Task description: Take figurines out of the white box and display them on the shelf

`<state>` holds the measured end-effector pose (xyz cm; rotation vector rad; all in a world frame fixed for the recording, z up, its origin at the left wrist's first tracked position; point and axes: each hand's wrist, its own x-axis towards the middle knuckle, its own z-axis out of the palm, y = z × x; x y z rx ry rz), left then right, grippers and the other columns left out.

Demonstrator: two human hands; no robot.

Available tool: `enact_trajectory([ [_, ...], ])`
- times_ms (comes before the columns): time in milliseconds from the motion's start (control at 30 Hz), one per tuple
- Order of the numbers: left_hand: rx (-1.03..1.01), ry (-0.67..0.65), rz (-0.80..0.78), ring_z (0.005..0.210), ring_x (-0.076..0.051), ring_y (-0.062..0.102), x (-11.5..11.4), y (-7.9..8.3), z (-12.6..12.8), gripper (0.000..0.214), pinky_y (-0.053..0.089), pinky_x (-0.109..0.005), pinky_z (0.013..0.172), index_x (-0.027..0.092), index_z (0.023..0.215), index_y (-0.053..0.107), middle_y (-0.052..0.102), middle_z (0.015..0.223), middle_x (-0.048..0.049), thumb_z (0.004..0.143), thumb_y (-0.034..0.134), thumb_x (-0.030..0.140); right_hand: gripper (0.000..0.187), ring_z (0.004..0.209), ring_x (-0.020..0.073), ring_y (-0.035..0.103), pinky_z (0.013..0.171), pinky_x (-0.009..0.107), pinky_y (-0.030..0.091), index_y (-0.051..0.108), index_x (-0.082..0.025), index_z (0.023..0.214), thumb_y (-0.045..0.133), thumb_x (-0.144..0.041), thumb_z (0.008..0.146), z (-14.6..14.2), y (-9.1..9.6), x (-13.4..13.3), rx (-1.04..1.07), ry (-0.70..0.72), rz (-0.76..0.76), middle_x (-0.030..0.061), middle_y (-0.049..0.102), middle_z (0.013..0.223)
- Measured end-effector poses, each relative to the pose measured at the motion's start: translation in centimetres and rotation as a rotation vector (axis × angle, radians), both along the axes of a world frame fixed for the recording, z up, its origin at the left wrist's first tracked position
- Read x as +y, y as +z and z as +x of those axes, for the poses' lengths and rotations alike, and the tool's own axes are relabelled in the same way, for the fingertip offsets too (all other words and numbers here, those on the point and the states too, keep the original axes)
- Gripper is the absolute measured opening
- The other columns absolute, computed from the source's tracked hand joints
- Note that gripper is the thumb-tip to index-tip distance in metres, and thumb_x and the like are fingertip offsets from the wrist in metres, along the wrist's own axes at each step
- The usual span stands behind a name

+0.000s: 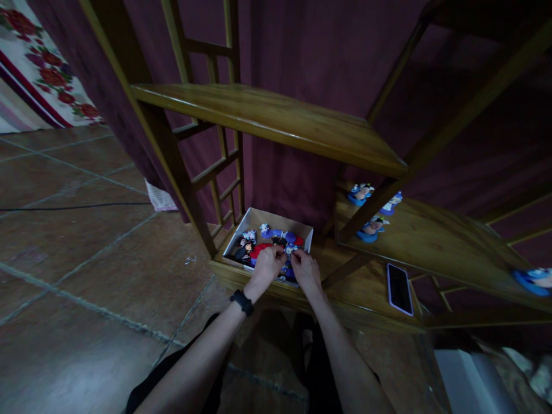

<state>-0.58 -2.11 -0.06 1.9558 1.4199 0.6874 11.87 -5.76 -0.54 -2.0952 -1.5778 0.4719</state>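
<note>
A white-rimmed cardboard box on the bottom shelf holds several small figurines, among them red, blue and white ones. Both of my hands reach down over its front part. My left hand, with a black band on the wrist, has its fingers closed at a small blue-and-white figurine. From the other side, my right hand pinches the same figurine. My fingers partly cover it. A figurine with a red body lies left of it, and a figurine with a white head is behind.
Above the box runs a wooden shelf board. Several blue-based figurines stand on the higher shelf at right. A phone lies on the lower board. A lattice side panel and a dark red curtain border the box.
</note>
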Motion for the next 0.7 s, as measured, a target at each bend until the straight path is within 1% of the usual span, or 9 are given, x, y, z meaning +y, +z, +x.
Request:
enact_trajectory([
  [100,0.002,0.025,-0.007,0.060,-0.012,0.054,-0.15,0.11,0.11,0.012,0.034,-0.020,0.056,0.017,0.073,0.067,0.063,0.066,-0.0018,0.073,0.055,0.017,0.021,0.082,0.0187,0.063,0.069,0.025,0.041,0.065,-0.026,0.093,0.047,-0.028,0.083,0.02,-0.25,0.07,0.040,-0.012,0.021,0.0040,0.070,0.091],
  [233,0.014,0.059,-0.041,0.060,-0.012,0.054,-0.28,0.17,0.22,0.013,0.035,-0.020,0.057,0.016,0.074,0.068,0.064,0.066,-0.0020,0.073,0.054,0.015,0.020,0.086,0.0209,0.063,0.072,0.027,0.043,0.066,-0.024,0.090,0.050,-0.030,0.080,0.04,-0.27,0.19,0.103,-0.039,0.031,0.0060,0.070,0.092],
  [433,-0.002,0.047,-0.039,0.061,-0.012,0.056,-0.29,-0.21,0.25,0.016,0.035,-0.020,0.056,0.015,0.075,0.069,0.064,0.065,-0.0031,0.073,0.053,0.016,0.018,0.083,0.0203,0.063,0.069,0.027,0.043,0.067,-0.025,0.084,0.052,-0.032,0.078,-0.02,-0.18,0.27,0.069,-0.070,0.015,0.0046,0.070,0.088],
  [700,-0.003,0.089,-0.030,0.061,-0.014,0.057,-0.21,-0.60,0.31,0.017,0.036,-0.022,0.057,0.016,0.077,0.071,0.066,0.067,-0.0046,0.072,0.054,0.018,0.017,0.079,0.0189,0.064,0.067,0.026,0.042,0.067,-0.026,0.084,0.052,-0.031,0.078,-0.12,-0.35,0.24,0.030,-0.069,0.032,0.0036,0.071,0.086],
])
